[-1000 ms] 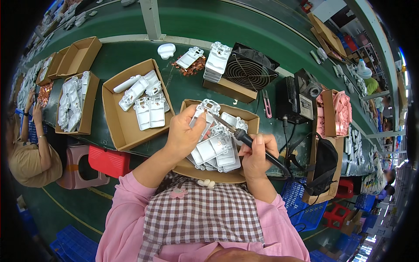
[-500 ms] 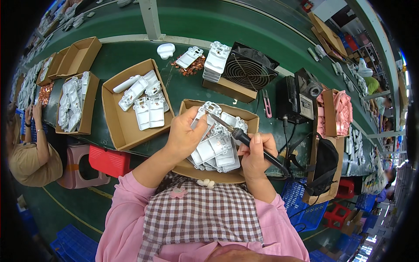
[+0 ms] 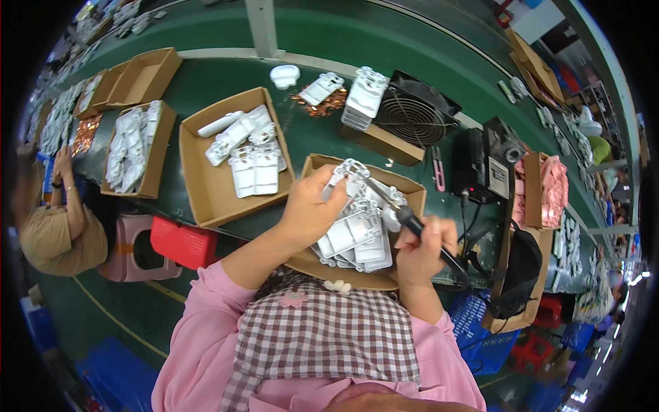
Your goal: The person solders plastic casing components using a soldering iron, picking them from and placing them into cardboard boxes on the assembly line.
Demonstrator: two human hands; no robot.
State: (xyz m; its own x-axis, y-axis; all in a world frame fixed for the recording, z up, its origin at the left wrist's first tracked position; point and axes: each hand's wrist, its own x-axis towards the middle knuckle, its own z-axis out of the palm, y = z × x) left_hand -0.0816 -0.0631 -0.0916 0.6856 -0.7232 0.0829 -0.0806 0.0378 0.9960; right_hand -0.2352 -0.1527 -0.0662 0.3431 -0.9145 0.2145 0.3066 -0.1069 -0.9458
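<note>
My left hand (image 3: 312, 208) pinches a white plastic housing (image 3: 352, 170) above a cardboard box. In my right hand (image 3: 427, 250) is a soldering iron (image 3: 410, 221) with a black handle, its metal tip slanting up and left to the held housing. Whether the tip touches it I cannot tell. Below both hands, the near cardboard box (image 3: 416, 192) holds a heap of white plastic housings (image 3: 355, 235). Left of it, a second cardboard box (image 3: 194, 180) contains several more.
Behind are small copper-coloured parts (image 3: 332, 105), stacked white housings (image 3: 366, 93) and a black fan (image 3: 410, 117). Pink tweezers (image 3: 438, 170) lie beside a black soldering station (image 3: 473, 161). A box of pink parts (image 3: 552, 189) stands at right; a co-worker (image 3: 58, 226) sits at far left.
The whole view has shifted, so the bench appears farther right. The soldering iron still points at the housing in my left hand; my right hand has drawn slightly away from it.
</note>
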